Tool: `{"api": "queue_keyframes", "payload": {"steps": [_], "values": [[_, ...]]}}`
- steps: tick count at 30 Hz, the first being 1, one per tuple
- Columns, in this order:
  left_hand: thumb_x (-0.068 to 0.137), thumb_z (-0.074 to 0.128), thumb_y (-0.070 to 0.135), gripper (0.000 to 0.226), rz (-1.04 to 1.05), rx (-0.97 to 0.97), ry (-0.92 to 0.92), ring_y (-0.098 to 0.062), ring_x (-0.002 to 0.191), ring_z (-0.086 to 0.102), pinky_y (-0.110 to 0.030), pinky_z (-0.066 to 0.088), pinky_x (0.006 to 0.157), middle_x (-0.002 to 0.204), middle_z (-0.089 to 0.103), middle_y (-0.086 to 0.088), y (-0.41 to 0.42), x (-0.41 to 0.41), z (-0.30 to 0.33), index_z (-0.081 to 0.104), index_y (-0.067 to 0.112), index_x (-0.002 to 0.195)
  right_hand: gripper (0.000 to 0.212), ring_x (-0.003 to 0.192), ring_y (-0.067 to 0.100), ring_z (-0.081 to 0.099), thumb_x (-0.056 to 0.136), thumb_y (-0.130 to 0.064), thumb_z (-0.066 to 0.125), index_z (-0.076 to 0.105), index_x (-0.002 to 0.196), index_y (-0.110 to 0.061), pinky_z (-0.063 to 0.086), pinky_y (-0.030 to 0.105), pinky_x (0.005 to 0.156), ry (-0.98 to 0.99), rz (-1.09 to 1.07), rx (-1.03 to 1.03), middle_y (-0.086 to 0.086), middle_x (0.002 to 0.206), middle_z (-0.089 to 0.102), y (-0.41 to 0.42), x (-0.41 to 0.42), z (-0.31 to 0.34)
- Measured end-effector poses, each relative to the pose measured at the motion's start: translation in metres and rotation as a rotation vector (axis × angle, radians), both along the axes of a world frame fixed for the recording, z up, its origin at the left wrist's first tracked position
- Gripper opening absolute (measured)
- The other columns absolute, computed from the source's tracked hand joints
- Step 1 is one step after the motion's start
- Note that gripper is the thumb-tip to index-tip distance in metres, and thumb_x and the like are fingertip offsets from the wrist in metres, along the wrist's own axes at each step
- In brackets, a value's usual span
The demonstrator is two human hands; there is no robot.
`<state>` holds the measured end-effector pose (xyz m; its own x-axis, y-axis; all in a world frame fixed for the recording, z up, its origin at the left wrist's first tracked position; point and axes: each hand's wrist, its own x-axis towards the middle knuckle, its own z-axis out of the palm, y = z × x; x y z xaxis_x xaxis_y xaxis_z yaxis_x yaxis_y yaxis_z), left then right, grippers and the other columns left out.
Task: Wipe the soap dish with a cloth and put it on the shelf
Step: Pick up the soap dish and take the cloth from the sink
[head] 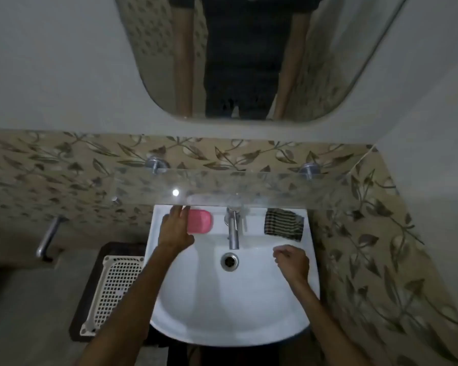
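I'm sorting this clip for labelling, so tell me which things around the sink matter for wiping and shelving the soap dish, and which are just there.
Part of the job:
pink soap dish, at the left hand
striped cloth on the sink ledge
glass shelf
right hand, over the basin

Just there:
tap
sink
mirror
perforated basket
wall bar

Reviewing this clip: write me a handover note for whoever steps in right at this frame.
Left hand: open, fingers against the pink soap dish on the sink ledge left of the tap; not lifted.
Right hand: loosely curled over the basin, holding nothing.
Striped cloth: untouched on the ledge right of the tap.
Glass shelf: above the sink, bare.
Done: nothing yet. Left: pick up dish and cloth, wipe, place dish on shelf.
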<state>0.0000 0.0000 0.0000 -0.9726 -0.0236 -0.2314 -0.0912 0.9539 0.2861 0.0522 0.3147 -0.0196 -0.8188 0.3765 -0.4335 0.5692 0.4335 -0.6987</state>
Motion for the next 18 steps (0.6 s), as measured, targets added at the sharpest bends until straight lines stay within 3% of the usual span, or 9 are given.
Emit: {"api": "queue_keyframes", "payload": {"steps": [7,12,18], "values": [[0.074,0.081,0.021,0.09,-0.138,-0.147,-0.157,-0.033,0.139,0.047,-0.041,0.03,0.119,0.15,0.051,-0.014,0.006,-0.031,-0.026,0.037,0.008,0.152,0.019,0.087,0.031,0.074,0.09,-0.006,0.066,0.084,0.093,-0.011,0.062,0.042,0.087,-0.055,-0.206,-0.111,0.01,0.091,0.079,-0.005,-0.046,-0.017],[0.078,0.077,0.021,0.075,-0.103,-0.148,-0.136,-0.031,0.131,0.055,-0.037,0.036,0.114,0.142,0.06,-0.011,0.005,-0.038,-0.036,0.047,0.011,0.145,0.019,0.097,0.034,0.073,0.091,-0.008,0.065,0.083,0.096,-0.011,0.061,0.047,0.092,-0.033,-0.257,-0.116,0.013,0.1,0.079,-0.004,-0.059,-0.032],[0.074,0.082,0.026,0.077,-0.096,-0.108,-0.101,-0.033,0.126,0.059,-0.039,0.037,0.11,0.137,0.063,-0.012,-0.002,-0.039,-0.041,0.051,0.009,0.142,0.018,0.097,0.035,0.073,0.091,-0.009,0.065,0.082,0.094,-0.011,0.061,0.049,0.092,-0.018,-0.283,-0.106,0.014,0.101,0.079,-0.005,-0.056,-0.042]]}}
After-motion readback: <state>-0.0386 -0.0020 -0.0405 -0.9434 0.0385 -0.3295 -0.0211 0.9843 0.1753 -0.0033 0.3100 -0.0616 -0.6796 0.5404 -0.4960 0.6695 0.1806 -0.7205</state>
